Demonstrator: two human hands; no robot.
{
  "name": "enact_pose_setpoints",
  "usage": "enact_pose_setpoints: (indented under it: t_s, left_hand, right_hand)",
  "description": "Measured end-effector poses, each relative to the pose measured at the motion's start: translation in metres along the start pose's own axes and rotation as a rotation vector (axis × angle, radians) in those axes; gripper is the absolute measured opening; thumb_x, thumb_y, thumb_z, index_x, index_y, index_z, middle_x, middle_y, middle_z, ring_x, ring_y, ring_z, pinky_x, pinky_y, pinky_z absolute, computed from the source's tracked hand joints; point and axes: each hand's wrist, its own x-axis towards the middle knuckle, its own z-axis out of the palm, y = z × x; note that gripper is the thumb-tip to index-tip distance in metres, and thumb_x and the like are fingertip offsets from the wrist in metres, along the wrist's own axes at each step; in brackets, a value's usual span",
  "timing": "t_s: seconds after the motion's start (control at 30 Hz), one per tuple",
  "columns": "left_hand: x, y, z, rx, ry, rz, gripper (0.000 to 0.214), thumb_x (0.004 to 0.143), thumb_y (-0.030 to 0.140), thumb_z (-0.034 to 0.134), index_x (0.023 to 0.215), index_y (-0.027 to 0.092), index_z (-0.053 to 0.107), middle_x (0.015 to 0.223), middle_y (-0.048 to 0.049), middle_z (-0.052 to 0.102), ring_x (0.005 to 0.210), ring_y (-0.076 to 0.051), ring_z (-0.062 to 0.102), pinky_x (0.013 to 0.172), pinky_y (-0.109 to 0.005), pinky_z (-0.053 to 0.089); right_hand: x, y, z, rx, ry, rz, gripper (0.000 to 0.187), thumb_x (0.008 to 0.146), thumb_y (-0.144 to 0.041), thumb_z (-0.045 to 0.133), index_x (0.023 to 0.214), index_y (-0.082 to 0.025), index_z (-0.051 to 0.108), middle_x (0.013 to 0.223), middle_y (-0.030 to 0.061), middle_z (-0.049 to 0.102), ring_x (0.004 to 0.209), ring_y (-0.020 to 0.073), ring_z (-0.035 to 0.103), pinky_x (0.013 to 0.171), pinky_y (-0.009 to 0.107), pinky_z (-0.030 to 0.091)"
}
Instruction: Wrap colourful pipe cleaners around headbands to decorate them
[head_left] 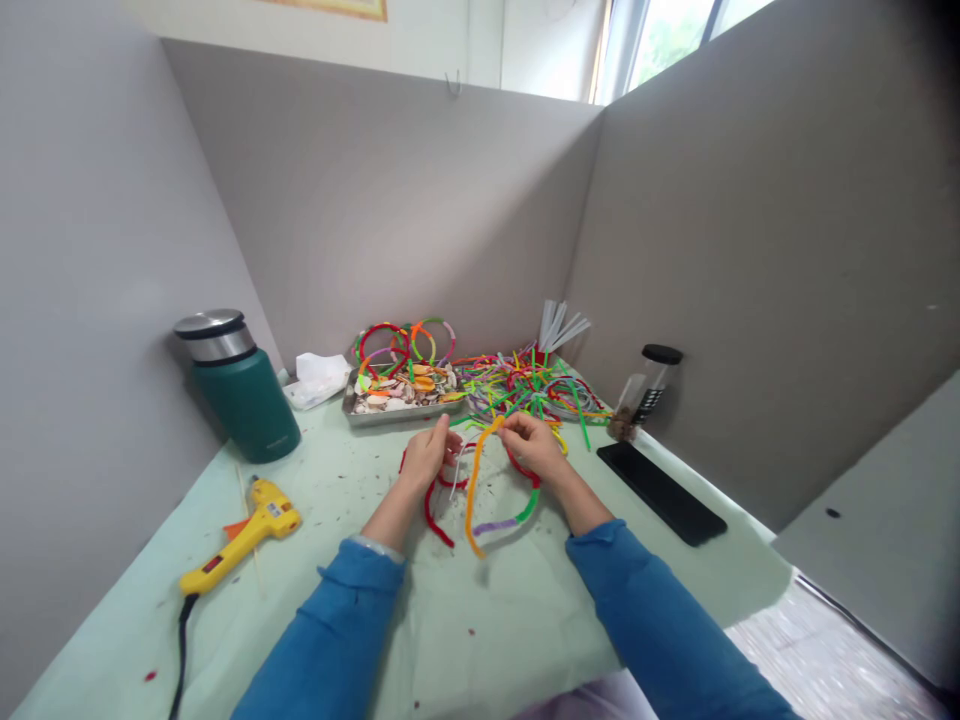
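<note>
My right hand (pixel 531 446) pinches the upper end of an orange pipe cleaner (pixel 472 500), which hangs down in a gentle curve. Just left of it, my left hand (pixel 429 456) has its thumb raised and its fingers loosely curled, with a gap between them. A thin white strand (pixel 456 475) runs beside the left fingertips; whether they touch it is unclear. Under the hands lies a curved piece wrapped in red, green and purple fuzz (pixel 529 507), partly hidden by the right hand. A red fuzzy length (pixel 430 512) curves below the left hand.
Behind the hands stand a metal tray (pixel 405 412) of shells, colourful wrapped rings (pixel 384 345) and a pipe cleaner heap (pixel 536 385). Left are a green bottle (pixel 247 405) and a yellow glue gun (pixel 244 540) with cord; right, a black slab (pixel 661 492) and a clear bottle (pixel 654 385).
</note>
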Motion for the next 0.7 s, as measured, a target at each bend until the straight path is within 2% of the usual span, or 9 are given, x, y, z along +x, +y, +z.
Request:
enact_pose_setpoints:
  t_s: [0.07,0.17,0.3,0.37,0.43,0.5,0.57,0.67,0.7]
  left_hand:
    - [-0.001,0.001,-0.001,0.301,0.066,0.201,0.042,0.08,0.05,0.043,0.082,0.016,0.065,0.081,-0.008,0.066,0.075,-0.019,0.057,0.068,-0.03,0.043]
    - [-0.004,-0.001,-0.001,0.688,-0.024,0.359,0.02,0.074,0.031,0.056,0.085,0.019,0.067,0.094,-0.0073,0.064,0.093,-0.023,0.052,0.079,-0.032,0.039]
    - [-0.002,-0.012,-0.009,0.903,-0.076,0.316,0.02,0.076,0.014,0.048,0.082,0.018,0.067,0.092,-0.0088,0.061,0.092,-0.022,0.051,0.08,-0.031,0.037]
    - [0.0,-0.018,-0.019,0.966,-0.039,0.291,0.025,0.073,0.008,0.046,0.084,0.018,0.066,0.093,-0.0094,0.06,0.093,-0.022,0.05,0.079,-0.032,0.037]
    - [0.001,-0.02,-0.029,1.048,0.107,0.205,0.026,0.073,0.007,0.044,0.082,0.017,0.066,0.092,-0.0121,0.059,0.094,-0.026,0.05,0.078,-0.037,0.037]
    - [0.001,-0.017,-0.036,1.061,0.323,0.166,0.025,0.073,0.008,0.044,0.084,0.015,0.065,0.097,-0.0148,0.057,0.098,-0.028,0.048,0.079,-0.04,0.037]
    - [-0.001,-0.012,-0.034,0.981,0.399,0.261,0.024,0.073,0.01,0.046,0.087,0.015,0.065,0.099,-0.0142,0.057,0.101,-0.028,0.047,0.081,-0.04,0.037]
    - [-0.002,-0.003,-0.02,0.684,0.119,0.521,0.019,0.079,0.02,0.047,0.084,0.017,0.065,0.092,-0.0084,0.062,0.092,-0.021,0.052,0.08,-0.032,0.04]
    - [-0.003,-0.001,-0.014,0.563,0.054,0.541,0.02,0.081,0.026,0.047,0.082,0.017,0.065,0.087,-0.007,0.063,0.087,-0.019,0.053,0.077,-0.03,0.041]
  right_hand:
    - [0.001,-0.002,-0.002,0.057,0.015,0.035,0.022,0.069,-0.036,0.062,0.066,-0.018,0.05,0.053,-0.0048,0.045,0.045,0.0072,0.035,0.044,0.021,0.028]
    - [0.001,-0.003,-0.003,0.132,0.011,0.075,0.025,0.068,-0.038,0.064,0.066,-0.018,0.049,0.049,-0.0059,0.044,0.041,0.0064,0.032,0.041,0.021,0.024]
    - [0.001,-0.002,-0.002,0.133,-0.002,0.106,0.025,0.068,-0.039,0.064,0.067,-0.019,0.049,0.047,-0.0062,0.044,0.039,0.0066,0.032,0.04,0.021,0.024]
    - [0.001,0.0,-0.002,0.121,-0.008,0.118,0.025,0.068,-0.039,0.064,0.067,-0.019,0.049,0.047,-0.0061,0.044,0.039,0.0065,0.032,0.039,0.021,0.024]
    - [0.001,0.001,-0.001,0.106,-0.016,0.131,0.024,0.069,-0.038,0.063,0.067,-0.019,0.05,0.048,-0.0057,0.046,0.038,0.0064,0.033,0.039,0.021,0.025]
    - [0.0,0.002,0.001,0.084,-0.026,0.153,0.022,0.069,-0.038,0.062,0.067,-0.018,0.051,0.05,-0.005,0.048,0.038,0.0063,0.034,0.038,0.021,0.025]
    - [0.0,0.002,0.004,0.06,-0.039,0.186,0.021,0.069,-0.037,0.061,0.066,-0.018,0.051,0.051,-0.0045,0.05,0.037,0.0061,0.035,0.037,0.021,0.024]
    - [-0.002,0.0,0.007,0.029,-0.064,0.234,0.022,0.068,-0.036,0.061,0.065,-0.017,0.052,0.051,-0.0042,0.051,0.037,0.006,0.036,0.036,0.02,0.025]
    - [-0.002,0.0,0.008,0.025,-0.076,0.239,0.022,0.068,-0.037,0.061,0.064,-0.017,0.052,0.051,-0.004,0.052,0.037,0.006,0.036,0.037,0.02,0.026]
